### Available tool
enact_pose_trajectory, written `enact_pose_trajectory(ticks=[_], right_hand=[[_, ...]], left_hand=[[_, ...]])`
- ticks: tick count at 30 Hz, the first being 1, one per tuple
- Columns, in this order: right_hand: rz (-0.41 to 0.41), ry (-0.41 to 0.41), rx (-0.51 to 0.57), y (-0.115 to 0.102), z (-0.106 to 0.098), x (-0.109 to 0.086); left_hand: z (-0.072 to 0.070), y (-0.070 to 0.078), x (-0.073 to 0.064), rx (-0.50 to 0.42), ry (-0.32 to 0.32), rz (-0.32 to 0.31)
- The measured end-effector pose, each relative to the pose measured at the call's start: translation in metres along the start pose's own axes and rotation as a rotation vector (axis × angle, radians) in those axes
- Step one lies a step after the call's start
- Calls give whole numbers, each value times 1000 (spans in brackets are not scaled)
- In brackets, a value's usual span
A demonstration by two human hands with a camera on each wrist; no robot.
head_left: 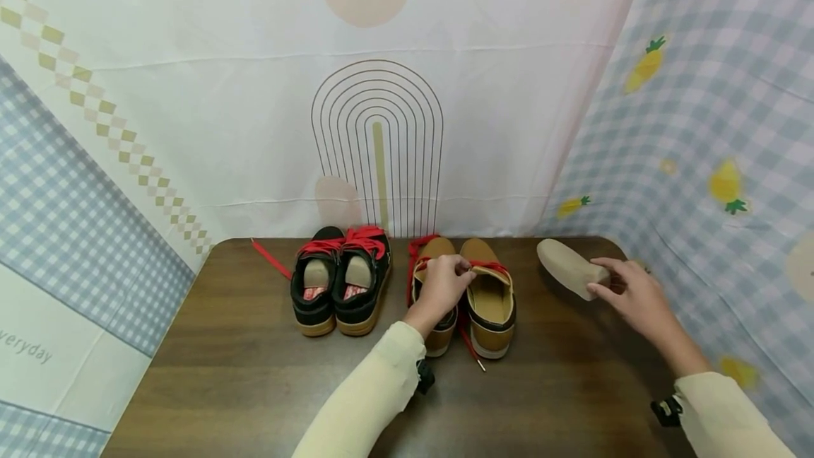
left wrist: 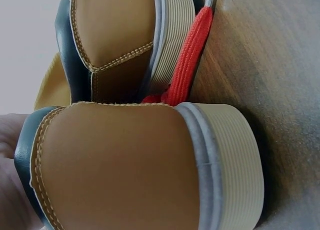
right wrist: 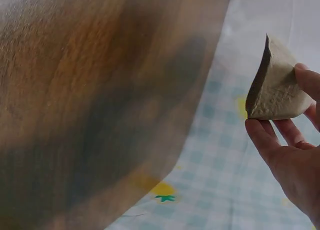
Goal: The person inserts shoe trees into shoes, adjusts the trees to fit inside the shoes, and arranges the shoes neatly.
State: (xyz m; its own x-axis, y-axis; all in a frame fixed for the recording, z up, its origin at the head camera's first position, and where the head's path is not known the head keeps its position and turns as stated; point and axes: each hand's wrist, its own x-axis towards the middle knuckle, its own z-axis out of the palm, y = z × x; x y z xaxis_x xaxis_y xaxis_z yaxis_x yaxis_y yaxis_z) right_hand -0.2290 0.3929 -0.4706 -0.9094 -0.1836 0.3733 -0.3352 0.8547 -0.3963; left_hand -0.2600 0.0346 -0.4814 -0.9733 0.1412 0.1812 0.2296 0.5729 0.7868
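Note:
My right hand (head_left: 636, 295) holds a grey-beige moulded shoe insert (head_left: 568, 268) by its blunt end, thumb and fingers on either side, raised off the table. In the right wrist view the insert (right wrist: 280, 85) appears end-on, pinched at its rim. My left hand (head_left: 441, 285) reaches over the left tan shoe (head_left: 441, 341), largely hiding it. Its thumb and forefinger pinch at the collar of the right tan shoe (head_left: 492, 334), whose inside looks hollow. The left wrist view has the heels of both tan shoes (left wrist: 120, 160), with a red lace (left wrist: 190, 55) between them.
Two black shoes (head_left: 359, 313) with red laces stand left of the tan pair, similar inserts (head_left: 358, 271) inside. One loose red lace (head_left: 272, 260) trails left. The brown table (head_left: 254, 394) meets a printed curtain (head_left: 254, 126) behind and a checked one at right.

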Motion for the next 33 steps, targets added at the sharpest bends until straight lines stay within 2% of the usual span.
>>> enact_pose_trajectory(ticks=[8,17,24,33], right_hand=[[-53,-22,0,-18,-3,2],[-75,-44,28,-36,-12,1],[-146,-44,53,-53,-20,0],[-191,-68,85,-61,-25,1]], left_hand=[[0,0,0,7,15,-1],[0,0,0,6,18,3],[1,-2,0,7,17,4],[1,-1,1,11,24,7]])
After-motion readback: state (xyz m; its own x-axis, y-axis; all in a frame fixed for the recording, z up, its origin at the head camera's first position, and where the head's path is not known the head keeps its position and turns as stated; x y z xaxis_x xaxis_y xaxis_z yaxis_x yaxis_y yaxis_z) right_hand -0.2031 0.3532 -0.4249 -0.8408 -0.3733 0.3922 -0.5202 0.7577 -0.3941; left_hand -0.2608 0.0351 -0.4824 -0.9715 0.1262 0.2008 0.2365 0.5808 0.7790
